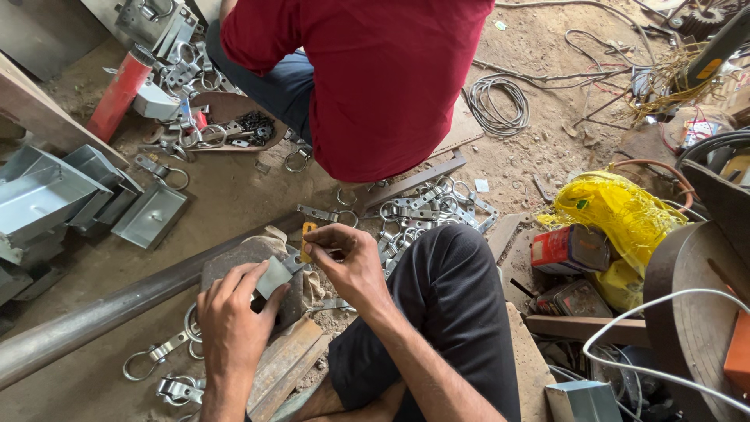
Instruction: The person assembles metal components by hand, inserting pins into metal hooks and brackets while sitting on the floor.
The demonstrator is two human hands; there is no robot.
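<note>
My left hand presses a small flat grey metal plate onto a cloth-covered block resting on a long steel bar. My right hand pinches a small yellow-handled tool, its tip held just right of the plate. My dark-trousered knee is raised beside the right wrist. Ring-ended metal clamps lie on the ground below my left hand.
A person in a red shirt crouches opposite. A pile of ring clamps lies between us. Folded metal trays sit left, a red cylinder upper left. Coiled wire, yellow sack and tins crowd the right.
</note>
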